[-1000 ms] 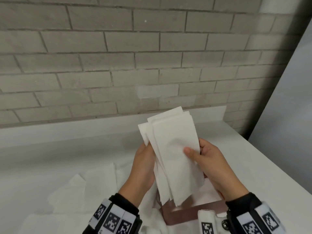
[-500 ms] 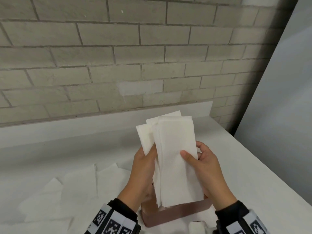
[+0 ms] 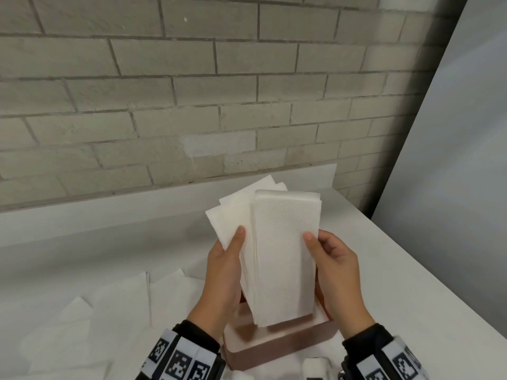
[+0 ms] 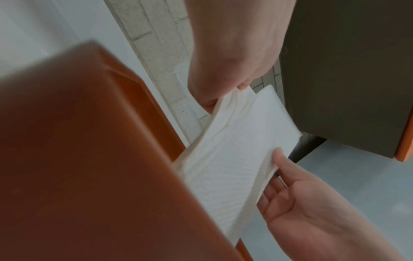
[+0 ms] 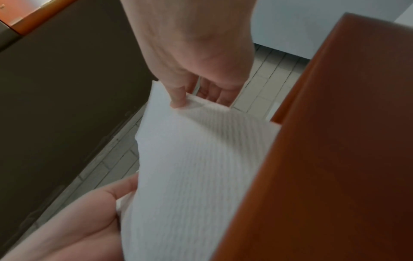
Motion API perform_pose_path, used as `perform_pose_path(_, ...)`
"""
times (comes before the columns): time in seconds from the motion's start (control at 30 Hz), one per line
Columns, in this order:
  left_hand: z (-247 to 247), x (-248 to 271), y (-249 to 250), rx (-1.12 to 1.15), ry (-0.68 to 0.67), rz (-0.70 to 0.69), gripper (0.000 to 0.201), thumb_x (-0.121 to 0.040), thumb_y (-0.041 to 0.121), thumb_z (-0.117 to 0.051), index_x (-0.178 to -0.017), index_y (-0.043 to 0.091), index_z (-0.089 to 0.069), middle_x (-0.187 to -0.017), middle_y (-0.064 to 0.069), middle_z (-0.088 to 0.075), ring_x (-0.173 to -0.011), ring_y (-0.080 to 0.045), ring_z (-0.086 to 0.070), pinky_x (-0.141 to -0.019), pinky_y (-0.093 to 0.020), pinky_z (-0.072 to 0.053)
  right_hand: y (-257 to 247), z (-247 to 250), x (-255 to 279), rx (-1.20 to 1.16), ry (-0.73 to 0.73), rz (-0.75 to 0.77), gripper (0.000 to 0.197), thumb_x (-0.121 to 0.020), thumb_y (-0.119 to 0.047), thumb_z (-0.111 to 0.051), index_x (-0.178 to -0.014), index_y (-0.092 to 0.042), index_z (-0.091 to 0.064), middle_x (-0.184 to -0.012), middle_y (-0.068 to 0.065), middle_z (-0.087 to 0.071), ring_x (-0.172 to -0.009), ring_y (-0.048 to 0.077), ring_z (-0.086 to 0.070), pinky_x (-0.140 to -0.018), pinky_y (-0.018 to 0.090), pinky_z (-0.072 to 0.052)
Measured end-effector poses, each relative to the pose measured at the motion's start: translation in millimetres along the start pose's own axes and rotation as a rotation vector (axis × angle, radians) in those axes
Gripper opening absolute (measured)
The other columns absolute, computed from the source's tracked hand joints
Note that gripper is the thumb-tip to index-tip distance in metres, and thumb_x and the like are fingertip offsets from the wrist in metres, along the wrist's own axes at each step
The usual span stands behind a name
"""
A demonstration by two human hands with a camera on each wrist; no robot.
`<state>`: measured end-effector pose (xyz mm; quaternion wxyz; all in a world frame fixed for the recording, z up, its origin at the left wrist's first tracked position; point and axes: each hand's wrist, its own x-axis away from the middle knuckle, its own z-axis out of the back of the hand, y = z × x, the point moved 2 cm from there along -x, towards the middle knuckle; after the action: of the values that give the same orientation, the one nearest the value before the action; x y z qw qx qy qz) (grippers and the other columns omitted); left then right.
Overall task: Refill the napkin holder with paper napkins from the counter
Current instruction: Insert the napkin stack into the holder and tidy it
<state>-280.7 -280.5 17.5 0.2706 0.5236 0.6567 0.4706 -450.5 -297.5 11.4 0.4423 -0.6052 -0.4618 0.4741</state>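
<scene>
Above the holder (image 3: 277, 349) near the counter's front edge, both hands, left (image 3: 223, 278) and right (image 3: 338, 272), grip the napkins (image 3: 282, 259) upright between thumbs and fingers.

- The napkins (image 3: 282, 256) are hiding the holder's (image 3: 277, 345) inside and the fingers behind them.
- The bottom edge is cutting off both wristbands (image 3: 178, 357).
- The holder is blurring into an orange mass in both wrist views.
- A small white object (image 3: 317, 366) is lying half out of frame, too little showing to identify.
</scene>
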Motion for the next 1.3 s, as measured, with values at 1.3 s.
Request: perform_pose_path(1.3, 4, 10, -3, -0.115, -0.061, -0.039, 0.023, -0.095, 0.036, -0.047, -0.096, 0.024, -0.067, -0.088, 0.003, -0.077, -0.083, -0.013, -0.072, -0.075, -0.03, -0.053, 14, -9, 4, -0.042, 0.082, 0.047, 0.012, -0.081, -0.011, -0.072, -0.091, -0.018, -0.072, -0.086, -0.005, -0.076, -0.084, 0.01, -0.071, -0.072, 0.014, -0.053)
